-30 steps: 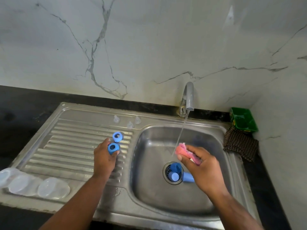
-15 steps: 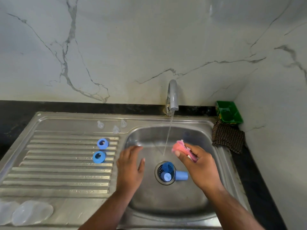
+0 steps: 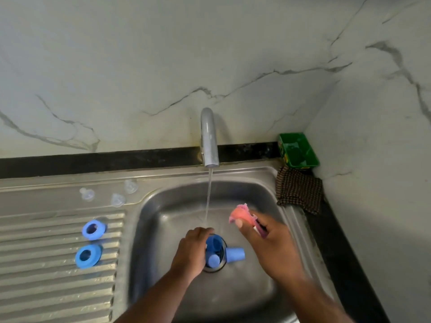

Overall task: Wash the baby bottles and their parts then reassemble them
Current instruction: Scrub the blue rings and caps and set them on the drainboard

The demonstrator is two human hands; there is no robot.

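In the sink basin (image 3: 161, 231), a dark blue ring (image 3: 215, 243) and a small light blue piece (image 3: 213, 261) lie on the drain. A light blue cap (image 3: 235, 254) lies on its side just right of them. My left hand (image 3: 192, 249) is down at the drain, with thumb and fingers curled round the dark blue ring's left edge. My right hand (image 3: 270, 243) hovers over the basin's right side and pinches a pink sponge brush (image 3: 240, 215). Two blue collars (image 3: 93, 229) (image 3: 87, 255) sit on the ribbed drainboard. Three clear nipples (image 3: 117, 199) stand behind them.
The tap (image 3: 209, 138) runs a thin stream of water into the basin just behind my left hand. A green tray (image 3: 298, 149) and a checked cloth (image 3: 299, 190) sit in the back right corner against the marble wall.
My left hand let go of a blue collar on the drainboard, crossed into the basin and came down on the parts at the drain. My right hand kept the pink brush, shifting slightly right.
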